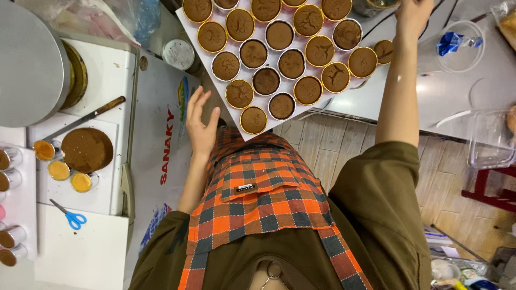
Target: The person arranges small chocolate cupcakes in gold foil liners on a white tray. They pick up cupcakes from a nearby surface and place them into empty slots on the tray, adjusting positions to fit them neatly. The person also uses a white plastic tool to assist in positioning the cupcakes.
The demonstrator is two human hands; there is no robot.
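Right hand (413,15) grips the far edge of the white rectangular tray (185,21) of brown cupcakes; left hand (200,124), fingers spread and empty, hovers just beside its near corner.

A white tray (189,24) full of small brown cakes (266,80) sits in front. The right hand (413,16) holds its far edge. The left hand (200,124) is open near its corner.

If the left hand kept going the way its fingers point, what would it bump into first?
Probably the white tray of brown cupcakes. The left hand is open, fingers aimed at the tray's near edge, though depth is hard to judge.
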